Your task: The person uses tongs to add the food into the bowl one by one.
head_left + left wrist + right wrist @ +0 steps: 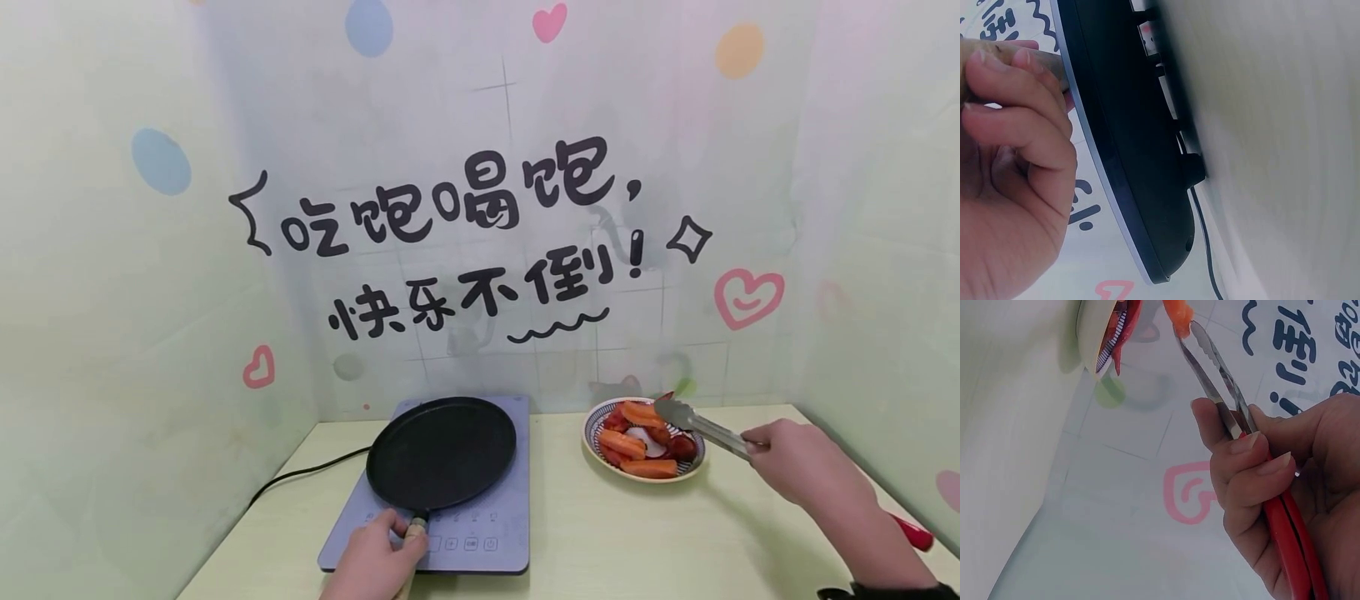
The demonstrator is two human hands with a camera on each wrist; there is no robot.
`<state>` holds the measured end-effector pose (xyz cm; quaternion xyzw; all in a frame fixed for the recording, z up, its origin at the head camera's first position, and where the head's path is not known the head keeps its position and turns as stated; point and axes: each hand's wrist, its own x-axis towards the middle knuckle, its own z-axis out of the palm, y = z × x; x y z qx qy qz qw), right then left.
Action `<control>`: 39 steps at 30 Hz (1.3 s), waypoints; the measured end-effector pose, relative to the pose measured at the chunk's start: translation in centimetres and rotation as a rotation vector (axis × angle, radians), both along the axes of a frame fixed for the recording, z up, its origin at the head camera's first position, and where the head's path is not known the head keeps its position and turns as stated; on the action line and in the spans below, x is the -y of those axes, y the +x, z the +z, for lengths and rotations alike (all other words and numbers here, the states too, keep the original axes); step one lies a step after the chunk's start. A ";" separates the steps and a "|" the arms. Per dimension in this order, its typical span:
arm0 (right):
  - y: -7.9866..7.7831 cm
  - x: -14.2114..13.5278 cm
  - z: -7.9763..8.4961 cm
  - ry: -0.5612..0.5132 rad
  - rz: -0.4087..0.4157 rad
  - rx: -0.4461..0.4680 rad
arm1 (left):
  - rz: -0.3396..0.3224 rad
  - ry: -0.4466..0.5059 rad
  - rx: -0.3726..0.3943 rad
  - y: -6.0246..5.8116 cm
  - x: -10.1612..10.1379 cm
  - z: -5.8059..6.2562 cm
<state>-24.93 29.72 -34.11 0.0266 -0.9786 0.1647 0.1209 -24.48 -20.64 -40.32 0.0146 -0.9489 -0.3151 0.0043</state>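
My left hand (378, 554) grips the wooden handle (415, 532) of a black flat frying pan (442, 454); its curled fingers also show in the left wrist view. The pan lies over an induction cooktop (517, 492). My right hand (806, 462) holds metal tongs (716, 433) with red grips (1288, 550). At the tong tips is an orange carrot piece (1177, 314), raised beside the plate in the right wrist view. Below the tips, a patterned plate (596, 450) holds several carrot pieces (648, 469), dark red pieces (681, 447) and a white piece (643, 442).
A black cord (307, 468) runs from the cooktop to the left over the pale table (600, 542). Behind stands a sheet wall (480, 100) with black lettering, hearts and dots. Similar sheets close off both sides. Touch buttons (471, 544) line the cooktop's front.
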 end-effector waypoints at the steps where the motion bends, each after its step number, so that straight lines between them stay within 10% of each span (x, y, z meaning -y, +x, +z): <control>1: 0.0 0.0 0.0 0.000 0.001 -0.005 | 0.000 0.000 0.000 0.0 0.0 0.0; 39: 1.0 5.0 0.8 -0.107 0.015 -0.019 | 0.004 -0.007 -0.007 0.0 0.2 -0.1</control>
